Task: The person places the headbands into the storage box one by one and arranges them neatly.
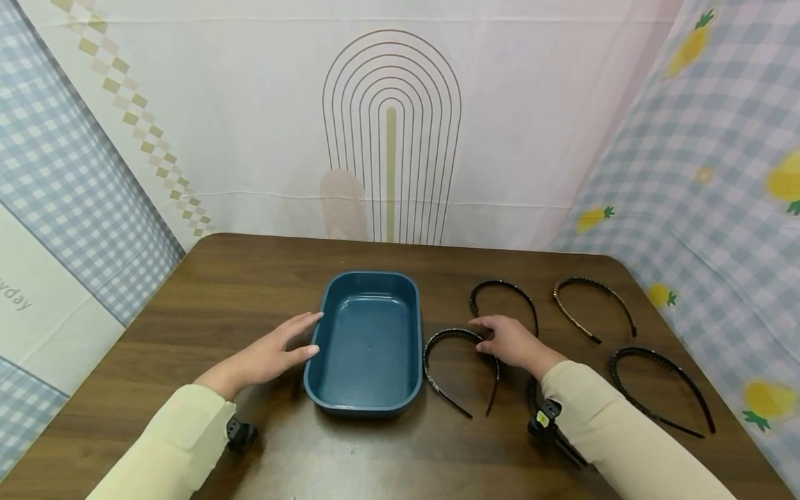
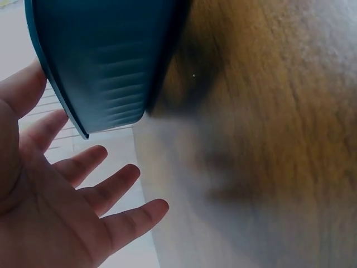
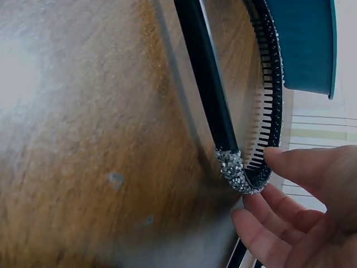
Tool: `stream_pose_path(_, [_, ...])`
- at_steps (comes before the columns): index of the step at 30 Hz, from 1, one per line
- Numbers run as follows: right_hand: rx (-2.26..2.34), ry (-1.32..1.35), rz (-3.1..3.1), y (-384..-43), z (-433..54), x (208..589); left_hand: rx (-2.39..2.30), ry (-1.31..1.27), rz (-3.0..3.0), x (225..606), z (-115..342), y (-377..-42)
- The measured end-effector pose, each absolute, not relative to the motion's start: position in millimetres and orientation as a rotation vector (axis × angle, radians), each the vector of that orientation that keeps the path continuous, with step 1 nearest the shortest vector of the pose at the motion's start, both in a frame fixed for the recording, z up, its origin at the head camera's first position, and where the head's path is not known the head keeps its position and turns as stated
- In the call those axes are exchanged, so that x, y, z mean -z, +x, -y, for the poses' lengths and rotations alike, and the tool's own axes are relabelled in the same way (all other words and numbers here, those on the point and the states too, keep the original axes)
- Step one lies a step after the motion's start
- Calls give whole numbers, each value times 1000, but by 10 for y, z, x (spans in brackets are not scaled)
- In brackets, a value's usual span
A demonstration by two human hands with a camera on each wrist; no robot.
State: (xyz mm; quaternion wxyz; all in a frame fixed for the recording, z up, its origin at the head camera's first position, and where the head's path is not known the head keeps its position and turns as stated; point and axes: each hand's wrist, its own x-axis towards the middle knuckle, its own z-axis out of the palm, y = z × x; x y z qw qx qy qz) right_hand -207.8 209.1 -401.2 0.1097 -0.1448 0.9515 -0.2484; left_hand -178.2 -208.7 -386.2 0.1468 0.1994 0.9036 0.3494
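A blue rectangular plastic bin (image 1: 369, 405) sits mid-table. My left hand (image 1: 270, 355) is at its left side, fingers spread, thumb and fingertips at the rim; the left wrist view shows the fingers (image 2: 114, 187) straight and apart. Just right of the bin lies a black toothed headband (image 3: 273, 95) with silvery sparkle. My right hand (image 1: 509, 340) pinches its curve between thumb and fingers, the thumb against the toothed inner side. Behind that hand lies another dark headband (image 1: 502, 282), partly covered by it.
Farther right lie a gold-and-dark headband (image 1: 587, 280) and a black headband (image 1: 656, 358). Part of another dark headband (image 1: 570, 450) shows beneath my right wrist. The wooden table (image 1: 269, 278) meets a patterned cloth (image 1: 250, 125) at the back and checked cloth (image 1: 719, 229) at the right.
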Motion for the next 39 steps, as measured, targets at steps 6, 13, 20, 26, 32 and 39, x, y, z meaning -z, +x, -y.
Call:
stream_pose_path(6, [724,-417,-2805,-2105,-2092,4047,-1043,542,-2580,3906,2091,-1790])
stream_pose_path(13, [754,-416,-2814,-2109,-2101,4067,-1066,505,-2558,3914,2074,-1795])
stream_pose_path(20, [838,-427,-2792,-2109,-2103,4061,-1118,485,-2525,3920,2062,-1787])
stream_pose_path(26, [1008,-284,-2656,-2102,-2109,4051,-1123,457,-2527,3911,2053,-1777])
stream_pose_path(32, [1089,-243,-2603,-2091,-2148,4010,-1104,467,-2555,3903,2058,-1769])
stream_pose_path(39, [1171,-226,-2579,-2091,-2226,3963,-1051,532,-2598,3868,2042,-1766])
